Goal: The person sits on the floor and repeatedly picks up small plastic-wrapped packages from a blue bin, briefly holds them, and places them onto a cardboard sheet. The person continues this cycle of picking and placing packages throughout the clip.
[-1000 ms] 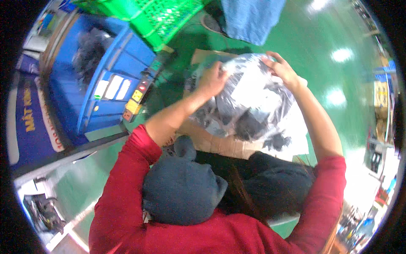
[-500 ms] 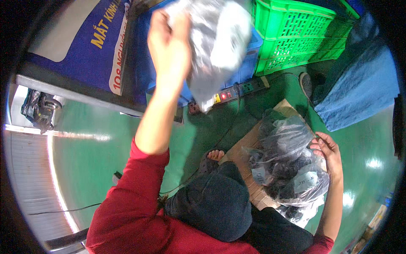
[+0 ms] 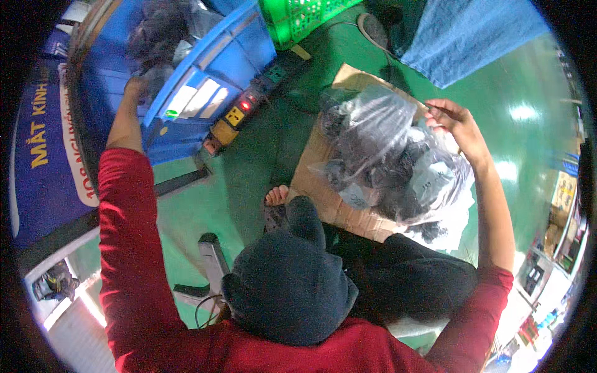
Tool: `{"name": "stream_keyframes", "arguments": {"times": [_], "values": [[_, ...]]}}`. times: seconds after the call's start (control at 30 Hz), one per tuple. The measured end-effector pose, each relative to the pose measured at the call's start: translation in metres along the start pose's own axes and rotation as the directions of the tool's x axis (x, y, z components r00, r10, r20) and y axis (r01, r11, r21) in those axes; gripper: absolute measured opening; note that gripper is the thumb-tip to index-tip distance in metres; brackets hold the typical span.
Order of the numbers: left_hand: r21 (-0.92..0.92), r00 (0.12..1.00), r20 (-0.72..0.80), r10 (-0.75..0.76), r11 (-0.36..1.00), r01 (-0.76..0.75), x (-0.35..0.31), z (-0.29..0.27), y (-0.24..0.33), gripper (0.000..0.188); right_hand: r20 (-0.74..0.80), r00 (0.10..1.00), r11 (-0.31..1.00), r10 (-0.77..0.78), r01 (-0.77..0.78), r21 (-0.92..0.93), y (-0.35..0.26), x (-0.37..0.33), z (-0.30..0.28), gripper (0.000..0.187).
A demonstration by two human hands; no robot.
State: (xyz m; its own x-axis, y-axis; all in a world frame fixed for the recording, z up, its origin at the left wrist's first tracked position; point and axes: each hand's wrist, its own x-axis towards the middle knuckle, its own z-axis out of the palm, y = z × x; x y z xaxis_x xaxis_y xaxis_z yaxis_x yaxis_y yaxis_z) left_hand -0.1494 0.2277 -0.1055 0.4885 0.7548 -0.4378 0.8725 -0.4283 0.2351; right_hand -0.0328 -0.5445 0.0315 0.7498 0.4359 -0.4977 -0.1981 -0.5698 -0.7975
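My left hand (image 3: pixel 136 86) reaches into a blue plastic bin (image 3: pixel 214 74) at the upper left, against dark-filled clear bags (image 3: pixel 165 37). Its fingers are dim and mostly hidden there, so their grip does not show. On the right, my right hand (image 3: pixel 453 124) has thumb and fingers pinched together at the upper edge of a large clear plastic bag (image 3: pixel 382 127). Smaller bags of dark items, some bearing white labels (image 3: pixel 432 180), show through and around the plastic. This pile rests on a flat sheet of cardboard (image 3: pixel 311 180) on the green floor.
A power strip (image 3: pixel 239 112) with a lit red switch lies beside the bin. Behind stands a green crate (image 3: pixel 298 22). Blue cloth (image 3: pixel 466 37) and a shoe (image 3: pixel 372 31) are at the far side. A metal stand's foot (image 3: pixel 214 261) is at lower left.
My left hand has gone left and down into the blue bin; the bag it carried is no longer distinct. The view has turned rightward. My right hand stays at the large bag's edge.
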Motion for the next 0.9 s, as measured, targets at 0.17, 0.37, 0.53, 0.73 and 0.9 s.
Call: {"name": "stream_keyframes", "arguments": {"times": [0.17, 0.37, 0.53, 0.73, 0.9], "values": [[0.55, 0.961, -0.051, 0.274, 0.811, -0.202, 0.024, -0.088, -0.055, 0.044, 0.076, 0.972, 0.88, -0.224, 0.235, -0.412, 0.017, 0.067, 0.029, 0.043], [0.184, 0.165, -0.772, 0.613, 0.464, -0.867, -0.294, 0.017, 0.201, 0.019, 0.058, 0.948, 0.822, -0.314, 0.302, -0.482, 0.033, 0.095, 0.064, 0.052], [-0.394, 0.481, -0.254, 0.839, 0.364, -0.844, -0.366, 0.141, 0.238, 0.021, 0.3, 0.924, 0.676, -0.237, 0.379, -0.632, 0.022, 0.085, 0.056, 0.03], [-0.587, 0.389, 0.328, 0.861, 0.508, -0.63, -0.394, 0.241, 0.263, 0.073, 0.295, 0.822, 0.64, -0.488, 0.566, -0.52, 0.029, 0.025, 0.038, 0.012], [-0.509, 0.381, 0.365, 0.849, 0.525, -0.682, -0.408, 0.281, 0.278, 0.084, 0.371, 0.791, 0.576, -0.487, 0.61, -0.544, 0.03, -0.009, 0.037, 0.013]]}}
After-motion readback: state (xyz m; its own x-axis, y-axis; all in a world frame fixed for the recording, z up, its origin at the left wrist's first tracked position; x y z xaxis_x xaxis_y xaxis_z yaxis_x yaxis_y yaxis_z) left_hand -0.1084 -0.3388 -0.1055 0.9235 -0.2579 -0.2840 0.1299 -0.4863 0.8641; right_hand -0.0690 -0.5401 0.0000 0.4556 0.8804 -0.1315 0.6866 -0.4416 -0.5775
